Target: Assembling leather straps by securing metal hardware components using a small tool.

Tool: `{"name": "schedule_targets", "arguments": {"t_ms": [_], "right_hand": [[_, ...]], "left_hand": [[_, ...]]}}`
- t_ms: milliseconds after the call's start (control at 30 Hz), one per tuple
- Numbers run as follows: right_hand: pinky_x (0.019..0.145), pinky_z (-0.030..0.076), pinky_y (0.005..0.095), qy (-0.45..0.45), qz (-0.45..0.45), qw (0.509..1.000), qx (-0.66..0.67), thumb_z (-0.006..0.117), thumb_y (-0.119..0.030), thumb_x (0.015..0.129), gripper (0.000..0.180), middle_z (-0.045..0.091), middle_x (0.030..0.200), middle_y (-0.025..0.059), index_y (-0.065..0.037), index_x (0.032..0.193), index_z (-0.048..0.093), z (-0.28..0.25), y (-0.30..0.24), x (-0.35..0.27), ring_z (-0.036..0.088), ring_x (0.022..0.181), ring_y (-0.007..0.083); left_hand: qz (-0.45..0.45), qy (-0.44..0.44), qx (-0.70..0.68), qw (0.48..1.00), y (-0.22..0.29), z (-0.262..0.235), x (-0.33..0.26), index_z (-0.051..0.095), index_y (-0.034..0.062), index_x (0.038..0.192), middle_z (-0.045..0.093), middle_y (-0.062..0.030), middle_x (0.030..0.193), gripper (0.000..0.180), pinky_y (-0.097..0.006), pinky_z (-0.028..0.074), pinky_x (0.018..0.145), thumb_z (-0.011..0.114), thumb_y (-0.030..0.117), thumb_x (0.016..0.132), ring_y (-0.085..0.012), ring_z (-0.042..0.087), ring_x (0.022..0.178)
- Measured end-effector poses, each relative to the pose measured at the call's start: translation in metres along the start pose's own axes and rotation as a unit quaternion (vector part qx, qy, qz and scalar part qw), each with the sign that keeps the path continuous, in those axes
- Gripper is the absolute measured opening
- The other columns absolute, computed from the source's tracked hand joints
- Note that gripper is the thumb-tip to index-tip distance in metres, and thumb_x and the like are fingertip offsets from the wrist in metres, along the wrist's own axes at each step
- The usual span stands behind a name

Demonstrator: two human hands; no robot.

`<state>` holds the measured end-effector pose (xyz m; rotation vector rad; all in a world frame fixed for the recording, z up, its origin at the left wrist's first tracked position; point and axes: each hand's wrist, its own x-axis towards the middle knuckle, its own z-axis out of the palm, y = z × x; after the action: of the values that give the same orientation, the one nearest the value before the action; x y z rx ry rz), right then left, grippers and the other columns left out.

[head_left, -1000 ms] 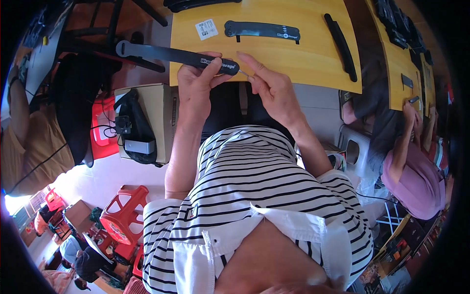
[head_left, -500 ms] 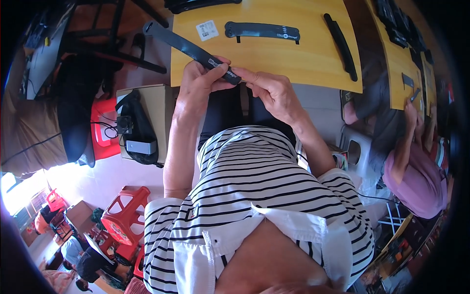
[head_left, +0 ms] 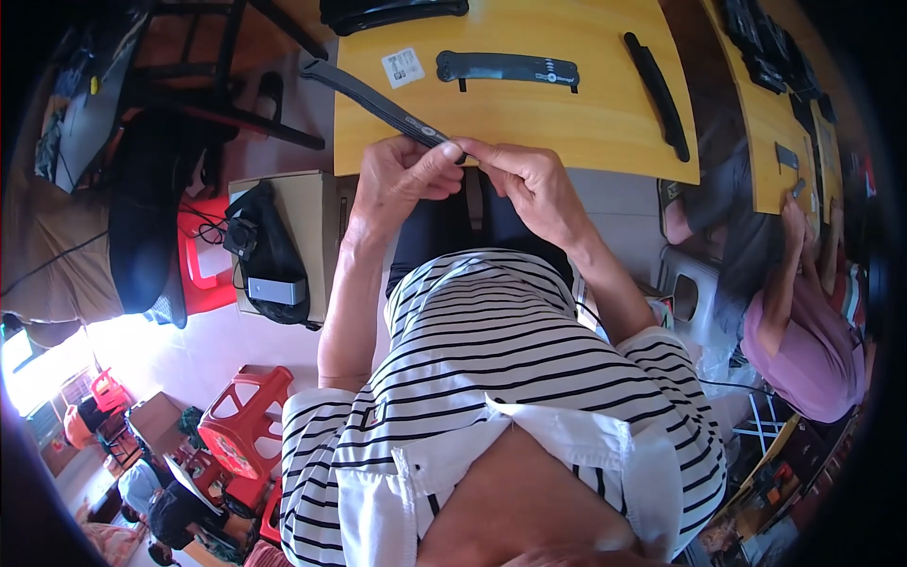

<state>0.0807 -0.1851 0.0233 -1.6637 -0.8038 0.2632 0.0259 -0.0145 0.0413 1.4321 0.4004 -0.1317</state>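
A long black strap [head_left: 368, 99] with a rounded far end and pale printing slants up to the left over the table's near edge. Its near end is pinched between the thumb and fingers of my left hand [head_left: 392, 184]. Closed on that same end, the fingertips of my right hand [head_left: 534, 184] meet the left thumb. What lies right under the fingertips is hidden. Beyond my hands, another dark strap [head_left: 505, 68] with pale printing lies flat, two small black tabs along its near edge. Left of it is a white printed label [head_left: 403, 68].
The yellow table [head_left: 567, 128] also carries a folded black strip [head_left: 658, 94] at right and black items [head_left: 392, 11] at the back. A cardboard box [head_left: 319, 236] bearing a black bag stands left. Right, a co-worker's hand [head_left: 795, 222] is at another table. A red stool [head_left: 248, 425] stands lower left.
The held strap has turned more edge-on, so its printed face looks narrower. Its far end has swung slightly right and down. Both hands stay at its near end, now closer together.
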Motion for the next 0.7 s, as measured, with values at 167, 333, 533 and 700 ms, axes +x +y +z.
{"name": "schedule_targets", "arguments": {"t_ms": [167, 333, 533, 700], "right_hand": [[0.05, 0.036, 0.0181, -0.01, 0.02, 1.0, -0.005, 0.047, 0.009, 0.086, 0.037, 0.059, 0.078, -0.0004, -0.006, 0.118, 0.058, -0.002, 0.0, -0.001, 0.038, 0.054, 0.006], [0.057, 0.043, 0.0175, -0.106, 0.177, 0.969, 0.136, 0.046, 0.006, 0.087, 0.032, 0.061, 0.082, -0.0015, -0.004, 0.115, 0.059, -0.014, -0.002, -0.001, 0.05, 0.064, 0.0045], [0.048, 0.033, 0.0155, -0.113, 0.215, 0.942, 0.231, 0.046, 0.002, 0.089, 0.031, 0.05, 0.069, -0.0052, -0.006, 0.115, 0.06, -0.017, 0.0, 0.003, 0.038, 0.055, 0.0011], [0.038, 0.024, 0.0164, -0.152, 0.278, 0.873, 0.371, 0.048, -0.005, 0.089, 0.032, 0.041, 0.059, -0.0051, -0.005, 0.121, 0.055, -0.022, 0.008, 0.003, 0.031, 0.047, 0.0016]], "left_hand": [[0.014, 0.004, 0.06, 0.998, 0.003, 0.004, -0.006, 0.062, -0.0051, 0.086, 0.064, -0.0104, 0.07, 0.027, -0.021, 0.051, 0.055, 0.067, 0.021, 0.082, -0.0125, 0.063, 0.06], [0.01, -0.054, 0.042, 0.998, 0.004, 0.001, -0.007, 0.061, -0.0056, 0.09, 0.064, -0.0101, 0.07, 0.02, -0.021, 0.051, 0.057, 0.061, 0.014, 0.085, -0.0122, 0.062, 0.062], [0.017, -0.06, 0.043, 0.997, 0.001, 0.002, -0.009, 0.06, -0.0051, 0.087, 0.062, -0.0091, 0.066, 0.016, -0.02, 0.049, 0.053, 0.059, 0.011, 0.085, -0.0112, 0.061, 0.057], [0.036, -0.052, 0.03, 0.998, -0.006, -0.001, -0.009, 0.06, -0.0038, 0.08, 0.059, -0.0068, 0.059, 0.019, -0.019, 0.045, 0.047, 0.06, 0.014, 0.084, -0.0089, 0.057, 0.051]]}}
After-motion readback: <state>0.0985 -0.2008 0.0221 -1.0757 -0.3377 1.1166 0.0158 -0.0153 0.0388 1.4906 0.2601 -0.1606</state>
